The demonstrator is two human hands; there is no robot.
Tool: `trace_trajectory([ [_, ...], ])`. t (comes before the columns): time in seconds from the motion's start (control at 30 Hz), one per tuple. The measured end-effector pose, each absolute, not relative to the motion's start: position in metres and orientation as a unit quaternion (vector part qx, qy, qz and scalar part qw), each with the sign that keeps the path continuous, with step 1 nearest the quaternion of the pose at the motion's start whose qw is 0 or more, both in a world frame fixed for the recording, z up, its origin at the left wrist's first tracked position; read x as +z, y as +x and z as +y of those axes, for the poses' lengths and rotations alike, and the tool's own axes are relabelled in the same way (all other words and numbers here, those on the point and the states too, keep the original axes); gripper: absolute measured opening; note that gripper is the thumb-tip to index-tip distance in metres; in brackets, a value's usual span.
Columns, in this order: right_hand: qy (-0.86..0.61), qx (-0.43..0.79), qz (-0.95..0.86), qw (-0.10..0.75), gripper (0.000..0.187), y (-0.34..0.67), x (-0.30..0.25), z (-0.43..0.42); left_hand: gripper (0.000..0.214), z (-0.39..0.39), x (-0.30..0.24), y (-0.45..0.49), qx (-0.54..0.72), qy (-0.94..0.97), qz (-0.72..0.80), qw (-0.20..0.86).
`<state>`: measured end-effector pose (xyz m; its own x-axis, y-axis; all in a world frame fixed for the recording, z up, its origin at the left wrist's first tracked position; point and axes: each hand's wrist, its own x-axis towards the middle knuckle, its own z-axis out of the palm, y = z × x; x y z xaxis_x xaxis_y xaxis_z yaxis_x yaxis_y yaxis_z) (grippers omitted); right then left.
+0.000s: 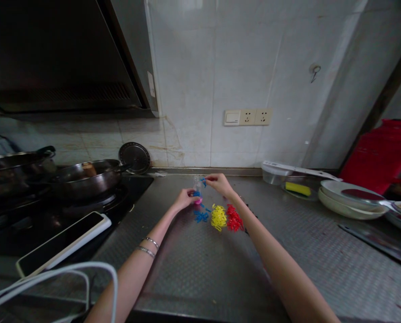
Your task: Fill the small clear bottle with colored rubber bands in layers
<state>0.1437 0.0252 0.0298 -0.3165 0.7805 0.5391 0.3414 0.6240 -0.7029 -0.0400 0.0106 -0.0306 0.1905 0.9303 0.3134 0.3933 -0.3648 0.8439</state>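
Head: tube point(197, 183) (blue pieces point(196, 194) inside)

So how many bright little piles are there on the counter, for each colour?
Blue pile: 1
Yellow pile: 1
Red pile: 1
Total: 3 bright piles

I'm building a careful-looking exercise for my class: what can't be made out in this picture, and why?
Head view throughout:
Blue pieces inside the clear tube: too small to count, partly behind the left hand.
Blue bits in the right hand: too small to separate.
Dark pieces: partly hidden by the right forearm.
Leftmost pot: its left side cut off by the picture's edge.
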Motion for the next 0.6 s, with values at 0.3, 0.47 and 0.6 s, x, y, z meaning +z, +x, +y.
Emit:
trace_trajectory([
  [0.3, -0.364, 0.149, -0.749, 0.533, 0.022, 0.116, 0.040, 0.042, 0.030, 0.011, -0.031, -0.039, 0.429, 0.704, 0.482, 0.297],
  [0.47, -0.357, 0.132, -0.747, 0.545, 0.018, 0.110, 0.028, 0.043, 0.029, 0.012, -0.030, -0.038, 0.417, 0.711, 0.492, 0.281],
  [0.6, -0.350, 0.126, -0.764, 0.527, 0.017, 0.113, 0.025, 0.041, 0.028, 0.012, -0.029, -0.038, 0.417, 0.711, 0.487, 0.289],
])
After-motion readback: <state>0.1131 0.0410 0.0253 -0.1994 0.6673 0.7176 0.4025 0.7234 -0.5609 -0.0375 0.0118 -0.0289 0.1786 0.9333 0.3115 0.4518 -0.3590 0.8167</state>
